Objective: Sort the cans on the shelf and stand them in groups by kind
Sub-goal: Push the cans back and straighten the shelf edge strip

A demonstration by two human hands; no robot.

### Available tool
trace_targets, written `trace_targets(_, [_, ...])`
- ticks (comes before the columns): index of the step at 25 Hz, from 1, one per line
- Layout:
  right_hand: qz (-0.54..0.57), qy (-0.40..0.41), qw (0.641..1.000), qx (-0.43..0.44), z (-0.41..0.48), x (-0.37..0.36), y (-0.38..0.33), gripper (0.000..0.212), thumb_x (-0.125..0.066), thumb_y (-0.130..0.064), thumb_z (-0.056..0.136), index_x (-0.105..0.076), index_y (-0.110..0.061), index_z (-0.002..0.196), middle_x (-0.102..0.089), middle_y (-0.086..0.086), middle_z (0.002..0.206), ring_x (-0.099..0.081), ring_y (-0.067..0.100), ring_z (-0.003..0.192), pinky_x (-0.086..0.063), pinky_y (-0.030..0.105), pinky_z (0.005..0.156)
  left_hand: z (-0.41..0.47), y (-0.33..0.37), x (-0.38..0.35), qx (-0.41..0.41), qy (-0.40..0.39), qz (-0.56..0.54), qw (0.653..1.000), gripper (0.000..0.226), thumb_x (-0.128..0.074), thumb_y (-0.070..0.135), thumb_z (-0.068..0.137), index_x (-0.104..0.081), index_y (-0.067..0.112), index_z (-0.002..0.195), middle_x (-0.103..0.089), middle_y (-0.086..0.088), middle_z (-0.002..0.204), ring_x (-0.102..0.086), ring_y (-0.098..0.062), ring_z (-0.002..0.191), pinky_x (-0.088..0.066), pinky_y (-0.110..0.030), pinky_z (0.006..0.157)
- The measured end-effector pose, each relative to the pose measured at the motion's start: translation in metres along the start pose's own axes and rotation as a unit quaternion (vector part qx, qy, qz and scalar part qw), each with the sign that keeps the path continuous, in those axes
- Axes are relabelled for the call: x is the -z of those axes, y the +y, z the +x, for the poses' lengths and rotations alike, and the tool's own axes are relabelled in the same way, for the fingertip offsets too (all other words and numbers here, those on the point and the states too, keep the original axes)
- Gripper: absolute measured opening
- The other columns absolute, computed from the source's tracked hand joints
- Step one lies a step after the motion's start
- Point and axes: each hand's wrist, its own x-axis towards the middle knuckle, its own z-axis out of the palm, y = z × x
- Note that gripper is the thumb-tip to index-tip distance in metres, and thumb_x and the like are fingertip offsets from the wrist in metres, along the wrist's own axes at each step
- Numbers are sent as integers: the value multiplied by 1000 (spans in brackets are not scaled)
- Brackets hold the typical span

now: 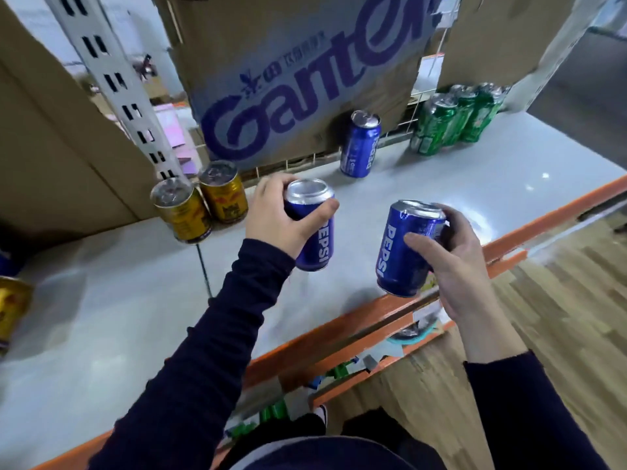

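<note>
Nearest the camera, two arms in dark sleeves [203, 351] are reaching out over the orange front rail [339, 325] of a grey shelf [118, 300], with a wooden floor [559, 300] showing below on the right.

The right hand [454, 262] is gripping a blue can [403, 252], with the fingers curled round its far side and the thumb lying across its front. This can is tilting a little and hanging just above the front rail, clear of the shelf.

A little further in, the left hand [278, 218] is gripping a second blue can [314, 228] near its top, with the thumb pressing on the side facing the camera. That can is sitting over the middle of the shelf; whether its base is touching the surface cannot be told.

To the left of it, two gold cans [203, 205] are standing side by side, touching each other, beside a white slotted post [112, 79]. Another gold can [12, 310] is showing at the left edge of the view, well apart from them.

Further back, a third blue can [360, 144] is standing upright against a cardboard box [298, 79] with large blue lettering. In the far right corner, a cluster of green cans [451, 120] is standing packed together, well apart from the blue can.
</note>
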Motion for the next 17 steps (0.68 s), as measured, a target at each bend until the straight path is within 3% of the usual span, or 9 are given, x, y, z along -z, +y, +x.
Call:
trace_targets(4, [3, -35, 999, 7, 48, 15, 6, 52, -74, -12, 63, -56, -21, 111, -68, -9, 84, -61, 5, 72, -50, 18, 61, 54, 3, -43, 2, 35, 50, 998, 68, -76, 54, 64, -54, 14, 115, -48, 3, 105, -48, -11, 97, -34, -18, 84])
trace_targets(8, [-19, -109, 994, 16, 98, 33, 3, 59, -76, -11, 61, -56, -20, 116, -69, -7, 98, -63, 6, 78, -51, 18, 66, 98, 8, -81, 34, 96, 89, 991, 76, -81, 47, 64, -54, 8, 124, -54, -7, 119, -50, -21, 111, -31, -18, 93])
trace_targets(13, [-41, -200, 978, 46, 146, 46, -1, 58, -78, -9, 61, -57, -28, 112, -69, -17, 97, -64, 3, 82, -50, 16, 71, 118, 7, -105, 96, 133, 110, 980, 81, -81, 44, 66, -49, 6, 131, -51, -10, 132, -46, -24, 122, -33, -27, 103])
trace_targets(17, [-78, -264, 957, 95, 171, 33, 2, 62, -81, -10, 63, -55, -27, 116, -64, -13, 106, -60, 3, 94, -49, 17, 74, 94, 5, -104, 141, 112, 125, 976, 74, -74, 37, 77, -42, 8, 137, -46, -12, 137, -44, -24, 125, -31, -25, 104])
